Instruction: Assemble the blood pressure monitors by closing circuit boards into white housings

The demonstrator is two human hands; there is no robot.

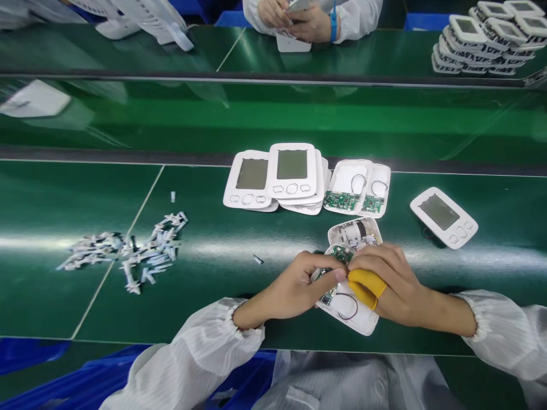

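White casing (359, 322) near front bench edge (397, 351)

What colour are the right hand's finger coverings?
The finger coverings are yellow, best in the head view.

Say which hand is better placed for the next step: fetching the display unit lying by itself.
Probably the right hand: it is nearer the lone display unit, while the left hand would have to reach across. Both are busy at the open casing, so the right would need freeing first.
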